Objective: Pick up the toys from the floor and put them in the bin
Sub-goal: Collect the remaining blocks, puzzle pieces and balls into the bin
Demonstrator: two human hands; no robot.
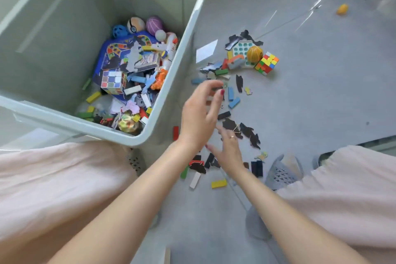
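Observation:
A large pale green bin (171,83) stands at the left, holding several balls, blocks, a cube and puzzle pieces. Loose toys lie on the grey floor to its right: a colourful puzzle cube (266,63), an orange ball (254,53), blue blocks (233,102), dark puzzle pieces (249,135) and a yellow block (219,183). My left hand (200,113) hovers over the scattered blocks beside the bin, fingers apart and curled, nothing clearly in it. My right hand (227,150) reaches low over the dark pieces, fingers spread, blurred by motion.
My knees in pale pink fabric flank the scene, with grey slippers (282,171) at the right. A white card (206,50) lies beside the bin. A small orange toy (342,9) sits far off at the upper right.

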